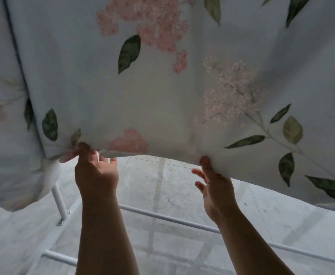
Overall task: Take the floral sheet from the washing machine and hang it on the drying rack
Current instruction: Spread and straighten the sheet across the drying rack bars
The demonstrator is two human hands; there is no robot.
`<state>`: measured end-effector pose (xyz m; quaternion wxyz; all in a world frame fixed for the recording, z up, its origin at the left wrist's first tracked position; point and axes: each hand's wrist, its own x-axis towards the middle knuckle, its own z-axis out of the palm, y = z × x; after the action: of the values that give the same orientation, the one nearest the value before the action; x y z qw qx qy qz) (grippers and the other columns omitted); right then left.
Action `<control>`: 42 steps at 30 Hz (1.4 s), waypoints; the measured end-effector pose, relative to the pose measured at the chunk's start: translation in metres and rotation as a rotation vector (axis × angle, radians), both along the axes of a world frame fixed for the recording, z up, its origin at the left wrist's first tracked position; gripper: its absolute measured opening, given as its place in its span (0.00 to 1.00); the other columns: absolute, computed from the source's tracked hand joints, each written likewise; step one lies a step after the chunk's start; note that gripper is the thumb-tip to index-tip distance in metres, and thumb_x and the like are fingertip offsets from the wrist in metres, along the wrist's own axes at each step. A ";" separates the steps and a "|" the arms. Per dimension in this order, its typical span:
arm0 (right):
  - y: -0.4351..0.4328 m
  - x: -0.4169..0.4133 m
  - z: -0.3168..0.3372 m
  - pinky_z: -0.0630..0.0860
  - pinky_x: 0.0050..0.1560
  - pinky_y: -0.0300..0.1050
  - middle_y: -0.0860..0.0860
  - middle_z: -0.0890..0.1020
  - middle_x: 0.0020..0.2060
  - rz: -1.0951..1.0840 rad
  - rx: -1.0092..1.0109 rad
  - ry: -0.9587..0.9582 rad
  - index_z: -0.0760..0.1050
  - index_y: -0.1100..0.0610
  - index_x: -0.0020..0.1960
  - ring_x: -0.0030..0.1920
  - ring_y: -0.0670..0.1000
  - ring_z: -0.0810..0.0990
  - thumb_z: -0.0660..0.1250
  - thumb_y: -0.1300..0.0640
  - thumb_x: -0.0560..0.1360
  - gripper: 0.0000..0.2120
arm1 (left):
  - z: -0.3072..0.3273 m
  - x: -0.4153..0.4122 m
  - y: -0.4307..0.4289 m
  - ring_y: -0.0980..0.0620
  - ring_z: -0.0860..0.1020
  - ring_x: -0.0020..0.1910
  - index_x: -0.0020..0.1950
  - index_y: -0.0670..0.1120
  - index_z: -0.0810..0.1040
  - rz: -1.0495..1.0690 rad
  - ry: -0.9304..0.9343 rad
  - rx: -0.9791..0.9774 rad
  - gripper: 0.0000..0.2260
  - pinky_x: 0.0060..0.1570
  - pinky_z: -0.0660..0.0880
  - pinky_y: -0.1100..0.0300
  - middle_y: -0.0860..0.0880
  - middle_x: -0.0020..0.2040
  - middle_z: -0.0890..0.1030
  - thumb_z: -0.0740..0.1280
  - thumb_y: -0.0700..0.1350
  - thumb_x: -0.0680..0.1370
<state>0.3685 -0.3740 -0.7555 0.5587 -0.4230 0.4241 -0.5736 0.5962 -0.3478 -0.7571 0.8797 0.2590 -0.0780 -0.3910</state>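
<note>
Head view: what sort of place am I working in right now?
Likely a home laundry-drying spot, perhaps a balcony or utility area: a floral sheet hangs by a white metal drying rack, which stands on a grey hard floor.

Pale floral sheet (162,86) draped over white rack (172,216)

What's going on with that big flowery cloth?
A person is busy with a floral sheet. It hangs down in front of them from somewhere above the picture. Their left hand and right hand each pinch its bottom edge and hold it lifted. Under the raised edge you can see the white bars of the drying rack, with a pale floor below.
</note>
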 end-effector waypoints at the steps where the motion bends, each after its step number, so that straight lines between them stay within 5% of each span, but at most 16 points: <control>1: -0.001 0.000 0.000 0.77 0.54 0.53 0.42 0.85 0.45 0.001 0.005 0.007 0.77 0.49 0.55 0.51 0.51 0.84 0.71 0.51 0.76 0.09 | -0.008 0.016 -0.002 0.33 0.75 0.59 0.52 0.41 0.76 0.023 0.190 0.015 0.07 0.69 0.63 0.42 0.48 0.37 0.78 0.66 0.45 0.80; 4: -0.001 0.002 0.002 0.77 0.55 0.55 0.42 0.85 0.45 0.014 0.016 0.030 0.77 0.50 0.53 0.51 0.51 0.84 0.70 0.50 0.77 0.07 | 0.001 0.014 0.005 0.58 0.78 0.58 0.53 0.51 0.78 0.005 0.357 -0.156 0.05 0.60 0.70 0.57 0.57 0.41 0.85 0.63 0.47 0.81; 6: -0.001 0.001 0.003 0.78 0.55 0.55 0.45 0.85 0.48 0.009 0.025 0.054 0.77 0.50 0.54 0.51 0.51 0.85 0.71 0.49 0.76 0.09 | 0.006 0.015 0.004 0.61 0.79 0.53 0.47 0.52 0.76 0.023 0.361 -0.129 0.02 0.52 0.72 0.59 0.58 0.37 0.83 0.65 0.47 0.80; 9: 0.002 -0.008 0.002 0.79 0.52 0.52 0.46 0.85 0.52 0.037 0.068 0.047 0.77 0.51 0.58 0.52 0.51 0.85 0.71 0.45 0.74 0.16 | 0.011 0.008 0.004 0.57 0.72 0.32 0.36 0.51 0.69 -0.003 0.354 -0.140 0.12 0.47 0.71 0.63 0.57 0.32 0.71 0.68 0.47 0.77; 11: 0.009 -0.022 -0.003 0.78 0.52 0.50 0.43 0.85 0.54 0.077 0.087 0.063 0.78 0.51 0.60 0.53 0.49 0.84 0.69 0.41 0.73 0.20 | 0.005 -0.010 0.001 0.57 0.79 0.37 0.43 0.51 0.75 -0.082 0.403 -0.252 0.06 0.52 0.73 0.61 0.57 0.40 0.79 0.70 0.51 0.74; 14: 0.021 -0.049 -0.017 0.79 0.53 0.48 0.43 0.85 0.54 0.120 0.136 0.114 0.79 0.48 0.60 0.55 0.49 0.84 0.71 0.43 0.73 0.18 | -0.014 -0.050 -0.016 0.51 0.82 0.52 0.57 0.49 0.77 -0.234 0.374 -0.172 0.13 0.56 0.74 0.55 0.53 0.52 0.84 0.62 0.54 0.78; 18: 0.025 -0.129 -0.038 0.78 0.50 0.45 0.46 0.83 0.55 -0.011 0.281 0.139 0.79 0.48 0.59 0.55 0.51 0.82 0.67 0.58 0.79 0.10 | -0.037 -0.156 -0.050 0.49 0.79 0.59 0.62 0.47 0.77 -0.602 0.035 0.242 0.14 0.56 0.73 0.54 0.50 0.57 0.83 0.53 0.46 0.84; 23: 0.031 -0.253 -0.049 0.77 0.52 0.49 0.51 0.81 0.56 -0.376 0.416 -0.065 0.78 0.53 0.59 0.54 0.54 0.80 0.58 0.62 0.83 0.12 | -0.063 -0.299 -0.061 0.46 0.82 0.56 0.60 0.47 0.77 -1.090 -0.572 0.455 0.13 0.60 0.74 0.50 0.49 0.58 0.83 0.65 0.34 0.79; 27: 0.046 -0.371 -0.045 0.76 0.53 0.49 0.52 0.81 0.60 -0.584 0.364 -0.253 0.76 0.53 0.62 0.55 0.53 0.81 0.56 0.54 0.85 0.12 | -0.058 -0.424 -0.052 0.47 0.81 0.57 0.62 0.51 0.78 -1.405 -0.899 0.329 0.21 0.63 0.74 0.48 0.50 0.60 0.82 0.76 0.38 0.72; 30: 0.055 -0.451 -0.034 0.76 0.49 0.49 0.55 0.80 0.63 -0.676 0.282 -0.357 0.73 0.57 0.66 0.56 0.55 0.81 0.54 0.57 0.85 0.13 | -0.047 -0.506 -0.045 0.51 0.81 0.58 0.66 0.54 0.75 -1.528 -0.976 0.138 0.29 0.59 0.75 0.52 0.53 0.63 0.81 0.79 0.48 0.67; 33: 0.061 -0.529 -0.022 0.73 0.56 0.51 0.57 0.78 0.65 -0.712 0.219 -0.494 0.70 0.58 0.69 0.59 0.58 0.79 0.52 0.55 0.85 0.16 | -0.039 -0.593 -0.032 0.54 0.81 0.57 0.71 0.56 0.70 -1.553 -1.041 0.013 0.36 0.58 0.75 0.54 0.56 0.66 0.77 0.78 0.53 0.65; 36: 0.061 -0.598 -0.004 0.71 0.61 0.54 0.57 0.77 0.66 -0.717 0.172 -0.648 0.72 0.55 0.65 0.61 0.59 0.78 0.55 0.53 0.83 0.14 | -0.024 -0.671 -0.015 0.52 0.80 0.60 0.71 0.54 0.68 -1.494 -0.888 0.017 0.35 0.60 0.76 0.49 0.55 0.67 0.76 0.79 0.54 0.68; 39: 0.060 -0.665 0.017 0.69 0.69 0.55 0.57 0.75 0.66 -0.710 0.058 -0.780 0.74 0.52 0.60 0.65 0.59 0.76 0.62 0.53 0.79 0.11 | -0.002 -0.742 -0.002 0.45 0.78 0.63 0.68 0.49 0.72 -1.394 -0.499 0.038 0.27 0.61 0.74 0.45 0.50 0.63 0.81 0.74 0.53 0.72; 42: 0.054 -0.719 0.043 0.72 0.65 0.53 0.52 0.80 0.62 -0.813 0.019 -0.784 0.76 0.46 0.61 0.60 0.54 0.80 0.69 0.53 0.75 0.15 | 0.020 -0.790 -0.002 0.44 0.78 0.63 0.70 0.52 0.71 -1.249 -0.362 0.068 0.25 0.64 0.72 0.42 0.48 0.63 0.81 0.71 0.46 0.74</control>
<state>-0.3501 -0.3199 -0.7122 0.4125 0.0242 0.3190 -0.8530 -0.1939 -0.3500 -0.7374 0.4513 0.2546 -0.3483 -0.7811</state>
